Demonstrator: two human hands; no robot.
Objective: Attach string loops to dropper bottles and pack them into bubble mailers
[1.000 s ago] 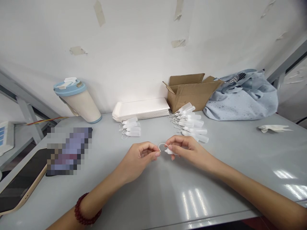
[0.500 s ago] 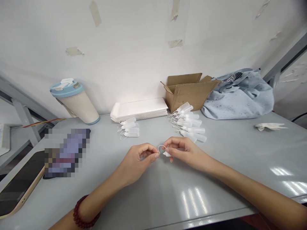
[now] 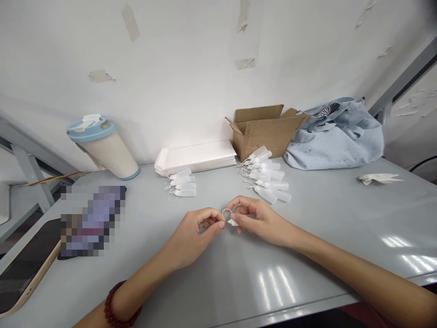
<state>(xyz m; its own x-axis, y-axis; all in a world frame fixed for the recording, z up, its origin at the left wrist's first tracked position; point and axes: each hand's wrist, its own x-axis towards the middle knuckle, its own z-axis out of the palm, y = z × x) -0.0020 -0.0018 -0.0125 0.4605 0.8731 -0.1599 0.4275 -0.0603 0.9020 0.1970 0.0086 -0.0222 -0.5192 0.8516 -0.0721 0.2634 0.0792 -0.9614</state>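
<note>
My left hand (image 3: 201, 230) pinches the end of a thin white cord loop (image 3: 226, 211) between thumb and fingertips. The loop curves across to my right hand (image 3: 254, 217), whose fingers are closed on a small white plastic bottle (image 3: 233, 222); its pointed tip shows and most of its body is hidden. Behind my hands, to the right, lies a pile of similar translucent bottles (image 3: 268, 174) with cord loops. A smaller row of looped bottles (image 3: 184, 186) lies farther left.
Along the wall stand a tumbler (image 3: 114, 152), a stack of white padded envelopes (image 3: 198, 157), an open cardboard box (image 3: 264, 136) and a blue cloth bag (image 3: 336, 141). A phone (image 3: 29, 264) and a blurred-out item (image 3: 92, 223) lie left. Crumpled tissue (image 3: 378, 178) lies right.
The view has shifted slightly. Both hands keep nearly the same pose, with the cord loop and small bottle still between them.
</note>
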